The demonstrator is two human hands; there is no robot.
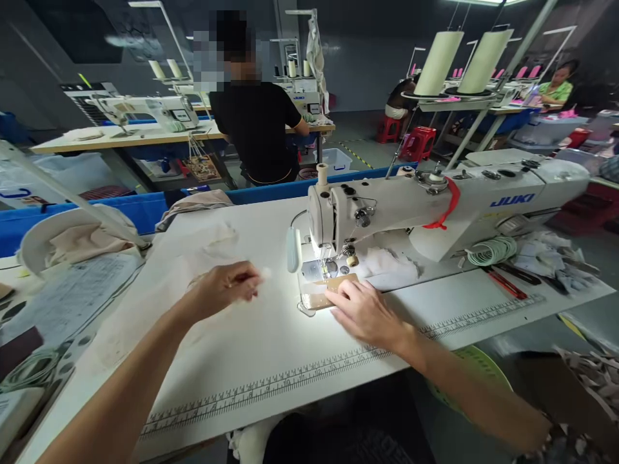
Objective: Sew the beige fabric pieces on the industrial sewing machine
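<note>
My right hand [363, 310] lies flat with fingers stretched out on a small tan fabric piece [323, 294] at the needle plate of a white JUKI sewing machine [435, 206]. My left hand [223, 288] hovers over the white table [251, 361], left of the needle. Its fingers are pinched on a small white scrap [264, 273], which is blurred. The machine's lamp lights the needle area brightly.
White fabric scraps [391, 263], a coiled pale cord [493, 250] and red-handled tools [505, 283] lie by the machine. Beige cloth [82, 241] is piled at far left. A person in a black shirt [256, 122] stands beyond the blue divider. Two thread cones [461, 61] stand at the back right.
</note>
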